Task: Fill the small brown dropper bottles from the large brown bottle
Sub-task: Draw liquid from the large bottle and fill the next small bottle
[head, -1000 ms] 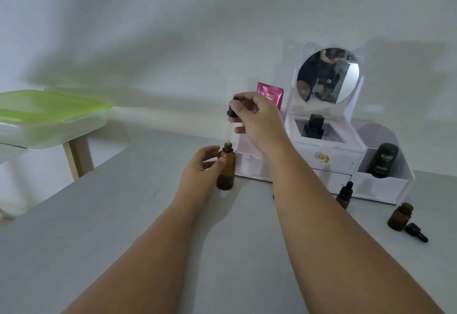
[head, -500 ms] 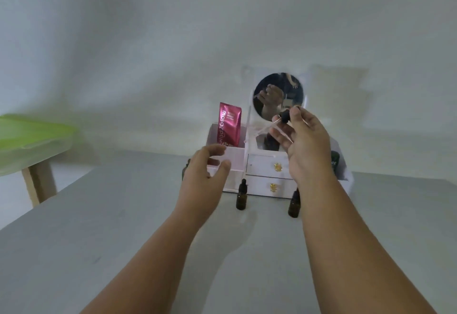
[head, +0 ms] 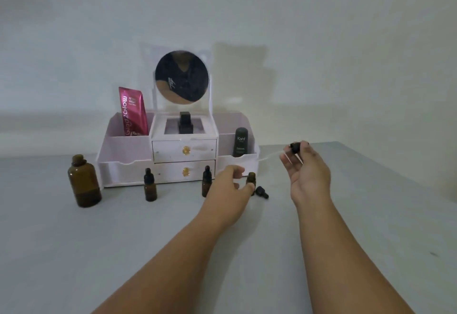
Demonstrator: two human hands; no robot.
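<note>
The large brown bottle point(head: 84, 182) stands uncapped at the left of the grey table. Two small capped dropper bottles point(head: 150, 185) point(head: 206, 183) stand in front of the organiser. A third small brown bottle point(head: 250, 179), uncapped, stands further right, with a loose black dropper cap point(head: 261, 192) lying beside it. My left hand point(head: 230, 190) reaches to this uncapped bottle, fingers curled around it; whether it grips is unclear. My right hand point(head: 305, 168) hovers to the right, pinching a black-bulbed dropper point(head: 294, 147) whose clear glass tip points left.
A pale pink cosmetic organiser point(head: 128, 150) with two drawers and a round mirror point(head: 181, 77) stands at the back against the wall. It holds a red sachet point(head: 133, 111), a black bottle point(head: 186, 123) and a dark green tube point(head: 241, 141).
My left hand let go of the large bottle and moved right to the uncapped small bottle. My right hand carried the dropper from above the large bottle over to the right.
</note>
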